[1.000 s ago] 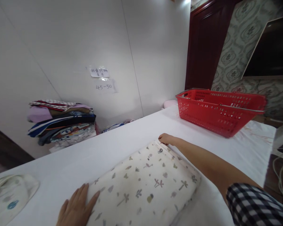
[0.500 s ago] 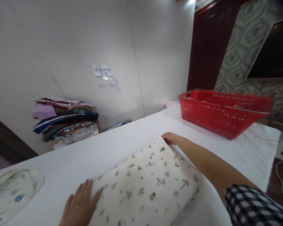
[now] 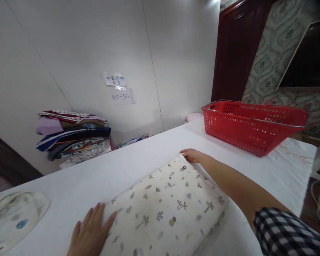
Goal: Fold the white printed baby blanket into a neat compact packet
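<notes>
A folded cream cloth (image 3: 165, 213) printed with small palm trees, leaves and a pineapple lies on the white-covered table in front of me. My left hand (image 3: 92, 227) rests flat at its left edge, fingers spread, with the thumb on the fabric. At the far right corner of the cloth, my right hand (image 3: 192, 155) has its fingers closed about the edge; part of them is hidden behind the fabric. My right forearm reaches along the cloth's right side.
A red plastic basket (image 3: 237, 133) with metal handles stands at the table's back right. Another pale printed cloth (image 3: 18, 217) lies at the left. Beyond the table's far edge is a stack of folded clothes (image 3: 74, 133) against the white wall, which bears paper labels (image 3: 120, 96).
My right hand has shifted slightly left at the cloth's far corner, and its fingers now show more along the edge. The left hand and the cloth stay almost where they were.
</notes>
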Demonstrator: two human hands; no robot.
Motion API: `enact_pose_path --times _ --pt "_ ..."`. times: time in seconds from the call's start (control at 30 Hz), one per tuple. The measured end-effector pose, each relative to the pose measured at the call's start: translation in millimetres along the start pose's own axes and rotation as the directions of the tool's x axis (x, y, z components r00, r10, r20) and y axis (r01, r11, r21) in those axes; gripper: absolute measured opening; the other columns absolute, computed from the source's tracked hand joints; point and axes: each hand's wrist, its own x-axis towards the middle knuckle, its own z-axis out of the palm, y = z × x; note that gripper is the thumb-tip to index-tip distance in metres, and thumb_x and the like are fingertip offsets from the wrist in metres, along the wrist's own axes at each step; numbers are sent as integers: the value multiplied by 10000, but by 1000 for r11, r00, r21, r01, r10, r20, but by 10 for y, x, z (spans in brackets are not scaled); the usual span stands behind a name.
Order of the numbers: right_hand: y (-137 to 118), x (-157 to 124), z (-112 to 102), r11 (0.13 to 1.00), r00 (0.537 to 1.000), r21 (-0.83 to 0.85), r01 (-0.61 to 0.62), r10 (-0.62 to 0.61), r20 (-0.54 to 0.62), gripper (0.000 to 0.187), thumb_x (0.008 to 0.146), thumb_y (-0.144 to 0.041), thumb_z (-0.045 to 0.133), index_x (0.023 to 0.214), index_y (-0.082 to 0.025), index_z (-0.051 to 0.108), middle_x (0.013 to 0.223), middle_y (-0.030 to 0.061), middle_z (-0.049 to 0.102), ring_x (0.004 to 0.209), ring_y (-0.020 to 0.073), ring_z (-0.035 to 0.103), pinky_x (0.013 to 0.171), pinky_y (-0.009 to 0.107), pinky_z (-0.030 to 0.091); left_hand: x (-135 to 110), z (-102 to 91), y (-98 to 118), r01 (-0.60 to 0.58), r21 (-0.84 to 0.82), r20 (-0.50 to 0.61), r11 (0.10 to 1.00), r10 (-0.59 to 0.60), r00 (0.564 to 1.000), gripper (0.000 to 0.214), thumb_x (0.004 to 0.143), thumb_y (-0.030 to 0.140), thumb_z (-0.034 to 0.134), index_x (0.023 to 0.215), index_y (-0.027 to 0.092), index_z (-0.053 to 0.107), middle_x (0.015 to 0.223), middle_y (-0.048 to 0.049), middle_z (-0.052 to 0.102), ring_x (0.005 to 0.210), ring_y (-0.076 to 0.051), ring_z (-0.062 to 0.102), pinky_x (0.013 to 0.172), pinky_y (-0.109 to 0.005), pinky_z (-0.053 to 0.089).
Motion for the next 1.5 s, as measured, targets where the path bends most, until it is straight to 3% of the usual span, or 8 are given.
enact_pose_path --times 0.2,0.37,0.6,0.87,1.1,1.33,1.5 --pt "67 -33 -97 994 990 101 45 -58 130 487 645 -87 638 1100 -208 516 740 -27 598 591 86 558 608 216 458 7 -4 2 -4 12 3 1000 4 1000 517 795 179 372 1284 339 417 1467 -58 250 1344 -297 172 1044 -510 162" --pt "54 -17 -36 998 994 34 53 -56 97 485 631 -88 647 1093 -181 533 700 -19 598 610 101 567 622 224 462 -1 -14 2 -7 19 -6 1000 7 1000 524 791 153 373 1272 352 429 1461 -56 268 1341 -294 185 1042 -507 163" --pt "94 6 25 993 992 -85 86 -93 -88 470 629 -48 594 1087 -143 546 624 -19 593 542 103 559 555 208 442 -5 -17 5 -12 31 -8 999 12 1000 523 797 138 345 1267 345 443 1455 -71 279 1337 -309 188 1031 -509 184" --pt "123 -18 0 994 993 -47 96 -99 -71 460 642 -22 572 1084 -142 532 666 -8 608 571 104 569 563 204 449 7 49 -92 -65 -34 -10 997 65 998 521 788 123 302 1217 323 518 1454 -56 282 1342 -290 185 1038 -508 174" --pt "139 -190 -95 995 995 12 102 -102 16 408 739 -188 614 1130 -167 503 748 5 606 601 88 556 566 196 441 14 54 -93 -63 -67 -27 996 61 998 498 786 180 340 1245 294 496 1455 -47 284 1346 -284 175 1042 -508 174" --pt "185 -271 -5 956 977 -261 131 -169 -127 529 670 -126 633 1186 -134 518 626 -23 562 546 94 508 533 198 397 43 87 -105 -66 -65 -31 996 64 997 489 805 215 315 1260 274 483 1466 -75 251 1349 -295 153 1039 -499 163" --pt "199 -289 33 939 965 -314 138 -199 -173 559 645 -140 663 1188 -141 529 535 -61 493 481 76 421 488 189 340 101 -20 -16 126 -175 15 976 -125 992 613 840 403 247 1385 123 253 1478 -117 190 1356 -259 141 1055 -472 186"
